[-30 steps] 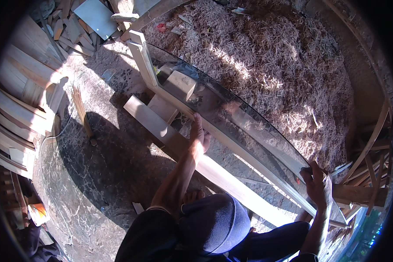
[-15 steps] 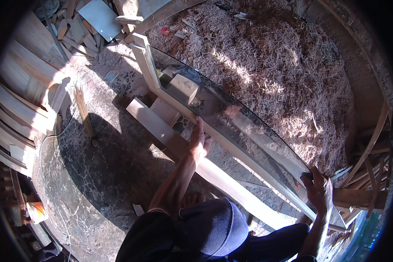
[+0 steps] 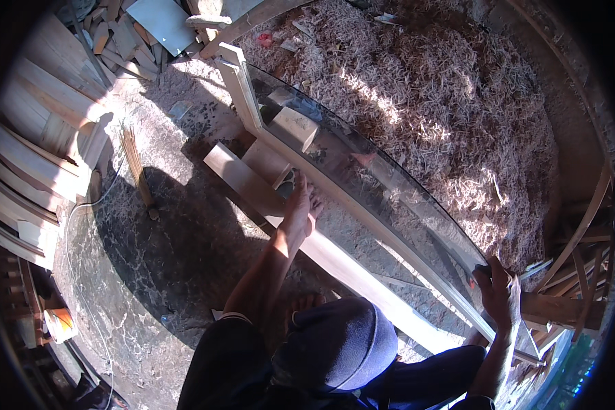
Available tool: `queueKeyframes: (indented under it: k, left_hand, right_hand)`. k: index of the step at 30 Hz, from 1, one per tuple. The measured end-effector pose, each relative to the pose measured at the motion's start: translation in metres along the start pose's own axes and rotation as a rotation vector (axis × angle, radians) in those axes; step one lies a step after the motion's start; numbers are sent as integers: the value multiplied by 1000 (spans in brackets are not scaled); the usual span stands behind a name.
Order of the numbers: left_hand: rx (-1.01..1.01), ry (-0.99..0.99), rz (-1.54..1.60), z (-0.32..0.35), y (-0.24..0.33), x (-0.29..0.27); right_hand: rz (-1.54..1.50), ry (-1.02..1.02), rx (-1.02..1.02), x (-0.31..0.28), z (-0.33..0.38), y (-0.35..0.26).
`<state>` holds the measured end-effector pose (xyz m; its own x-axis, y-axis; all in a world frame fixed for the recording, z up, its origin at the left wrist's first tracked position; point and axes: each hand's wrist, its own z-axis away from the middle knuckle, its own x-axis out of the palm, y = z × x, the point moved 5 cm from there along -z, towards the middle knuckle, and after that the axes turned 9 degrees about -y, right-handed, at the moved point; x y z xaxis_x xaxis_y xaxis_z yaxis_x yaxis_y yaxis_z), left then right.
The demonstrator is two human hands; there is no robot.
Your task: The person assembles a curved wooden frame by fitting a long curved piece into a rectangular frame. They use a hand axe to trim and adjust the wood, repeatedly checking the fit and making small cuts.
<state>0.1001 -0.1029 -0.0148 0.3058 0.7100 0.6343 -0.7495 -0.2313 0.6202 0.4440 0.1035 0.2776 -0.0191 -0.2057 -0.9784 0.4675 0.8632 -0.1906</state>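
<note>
The left hand (image 3: pixel 299 213) is over the pale board (image 3: pixel 338 261), its fingers loosely parted and visibly holding nothing; whether the fingertips touch the wooden frame (image 3: pixel 348 198) just beside them, I cannot tell. The right hand (image 3: pixel 500 294) has its fingers bent tightly around the curved edge of the glass pane (image 3: pixel 406 199), near the pane's right end. The pane lies along the frame's long rail, between it and the shavings heap's (image 3: pixel 424 116) near edge.
</note>
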Motion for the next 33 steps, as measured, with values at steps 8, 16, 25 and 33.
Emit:
queueKeyframes:
  k: [8,16,25,33]
  left_hand:
    - [943,336,-751,48,207,-36]
    - [613,66,-331,-13,352,-66]
    - [1098,129,-680,7,394,25]
    - [1326,139,-724,58,360,42]
  right_hand:
    - [-16,-83,108,2,-2,5]
    - [-68,-36,26,9,7,9]
    - [-54,20,47,9,5,9]
    - [-27,-18,62,0,-1,-8]
